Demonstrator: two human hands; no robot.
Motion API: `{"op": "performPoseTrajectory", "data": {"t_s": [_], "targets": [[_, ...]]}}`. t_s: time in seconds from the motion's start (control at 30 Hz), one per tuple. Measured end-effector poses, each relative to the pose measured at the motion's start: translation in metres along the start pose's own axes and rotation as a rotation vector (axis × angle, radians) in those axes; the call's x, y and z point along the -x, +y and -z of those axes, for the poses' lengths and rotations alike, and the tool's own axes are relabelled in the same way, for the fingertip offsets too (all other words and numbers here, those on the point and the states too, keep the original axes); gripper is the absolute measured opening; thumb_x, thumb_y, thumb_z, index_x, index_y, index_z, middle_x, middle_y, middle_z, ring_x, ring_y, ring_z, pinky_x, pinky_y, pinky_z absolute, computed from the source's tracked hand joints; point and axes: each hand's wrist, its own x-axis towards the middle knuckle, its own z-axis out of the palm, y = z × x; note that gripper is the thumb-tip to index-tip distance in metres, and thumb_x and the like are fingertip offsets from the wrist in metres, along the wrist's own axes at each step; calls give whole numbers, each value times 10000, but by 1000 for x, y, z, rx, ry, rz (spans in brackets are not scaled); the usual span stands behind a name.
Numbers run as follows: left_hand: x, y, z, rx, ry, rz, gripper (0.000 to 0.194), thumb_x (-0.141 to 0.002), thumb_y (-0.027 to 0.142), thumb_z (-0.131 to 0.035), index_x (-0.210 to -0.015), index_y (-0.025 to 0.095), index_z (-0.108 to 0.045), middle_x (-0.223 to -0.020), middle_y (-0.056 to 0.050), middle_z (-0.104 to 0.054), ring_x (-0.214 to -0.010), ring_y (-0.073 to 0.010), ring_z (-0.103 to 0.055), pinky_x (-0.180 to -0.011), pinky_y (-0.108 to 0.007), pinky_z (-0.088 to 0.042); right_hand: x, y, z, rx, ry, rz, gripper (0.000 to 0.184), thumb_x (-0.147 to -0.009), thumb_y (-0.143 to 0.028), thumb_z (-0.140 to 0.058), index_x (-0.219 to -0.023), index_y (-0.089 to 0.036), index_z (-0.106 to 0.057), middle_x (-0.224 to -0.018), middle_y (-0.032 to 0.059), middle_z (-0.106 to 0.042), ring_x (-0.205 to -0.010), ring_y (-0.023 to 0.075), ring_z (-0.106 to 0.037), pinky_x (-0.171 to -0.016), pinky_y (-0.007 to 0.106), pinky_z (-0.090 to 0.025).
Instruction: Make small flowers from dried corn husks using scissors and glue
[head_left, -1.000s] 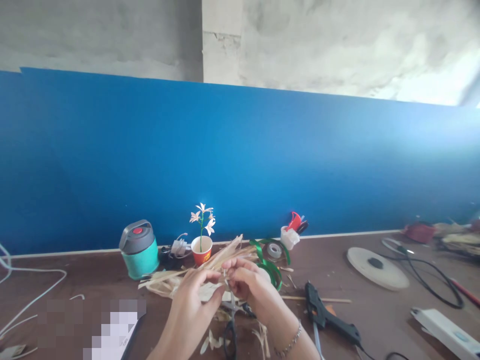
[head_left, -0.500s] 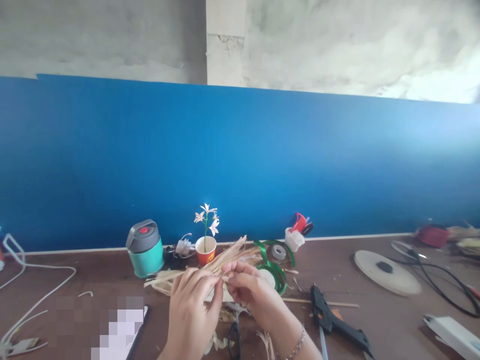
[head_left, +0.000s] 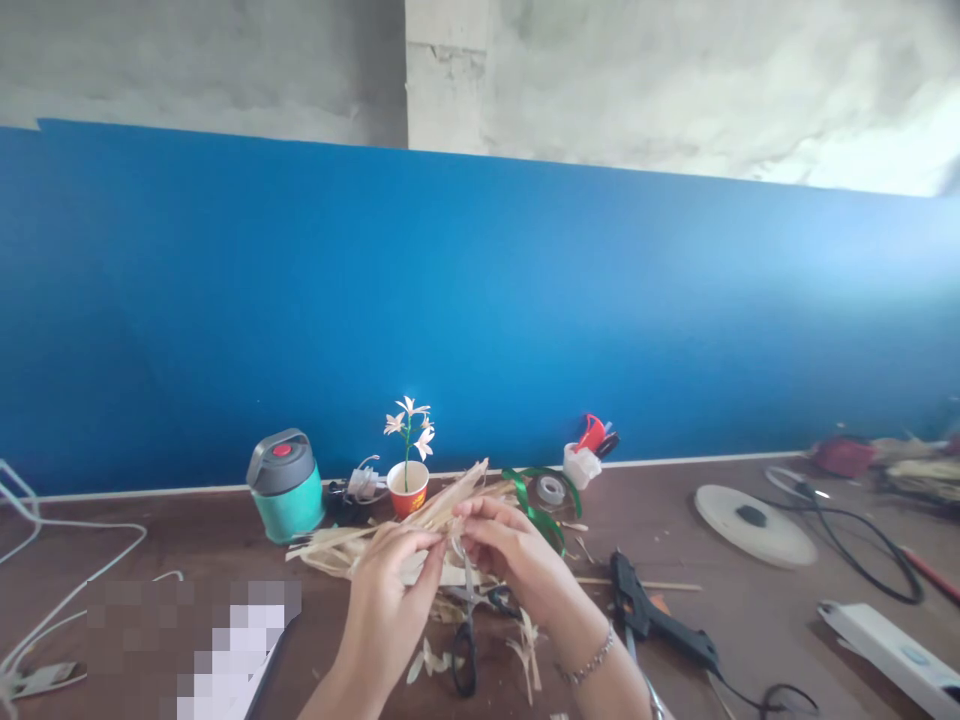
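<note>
My left hand (head_left: pixel 394 585) and my right hand (head_left: pixel 514 555) meet over the middle of the table, thumbs and fingertips pinched together. Between them is a small pale piece of dried husk (head_left: pixel 453 532), mostly covered by the fingers. Behind the hands lies a pile of long dried husk strips (head_left: pixel 337 550). Below them, scissors (head_left: pixel 466 640) with black handles rest on the table, blades partly under the husks. Small cut husk petals (head_left: pixel 433 660) lie left of the scissors, and a husk flower piece (head_left: pixel 529 645) lies to their right.
At the back stand a teal flask (head_left: pixel 289 505), a red paper cup (head_left: pixel 409 497) holding a husk flower, and a white holder (head_left: pixel 581 468) with pens. Green ribbon (head_left: pixel 551 528) lies behind my right hand. A glue gun (head_left: pixel 660 620), a pot lid (head_left: pixel 750 540) and cables are at right.
The view has shifted slightly, so the table things sit a little higher and further left. My hands have moved a bit apart at the palms, still pinching; more of the scissors shows.
</note>
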Motion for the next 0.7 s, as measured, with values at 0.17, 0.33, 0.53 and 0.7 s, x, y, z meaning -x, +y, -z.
{"op": "performPoseTrajectory", "data": {"t_s": [0.17, 0.33, 0.53, 0.7], "targets": [[-5, 2, 0, 255, -70, 370, 268, -743, 429, -613, -707, 173, -683, -678, -30, -684, -669, -200, -599, -632, -276, -439, -3, -9, 24, 462, 126, 182, 128, -713, -272, -618, -794, -184, -665, -607, -15, -595, -560, 125, -490, -534, 241, -330], [-8, 5, 2, 516, -71, 591, 282, -649, 435, -689, -716, 162, -662, -688, -21, -696, -728, -193, -626, -657, -255, -445, 11, -12, 53, 1116, 132, 135, 125, -692, -206, -598, -583, -198, -659, -531, -4, -587, -521, 133, -477, -529, 258, -284], [-7, 4, -1, 526, -127, 606, 253, -701, 431, -628, -671, 180, -647, -676, -37, -673, -659, -182, -587, -623, -278, -435, 24, 3, 79, 1549, 187, -73, 198, -696, -103, -539, -726, -194, -713, -793, 92, -702, -747, 231, -626, -593, 272, -330], [-6, 2, -6, 604, -179, 684, 261, -734, 426, -619, -761, 172, -667, -744, -57, -679, -702, -185, -581, -649, -285, -437, 23, -4, 98, 1574, 302, -86, 315, -695, -7, -450, -827, -133, -706, -896, 179, -690, -846, 299, -637, -664, 319, -361]]}}
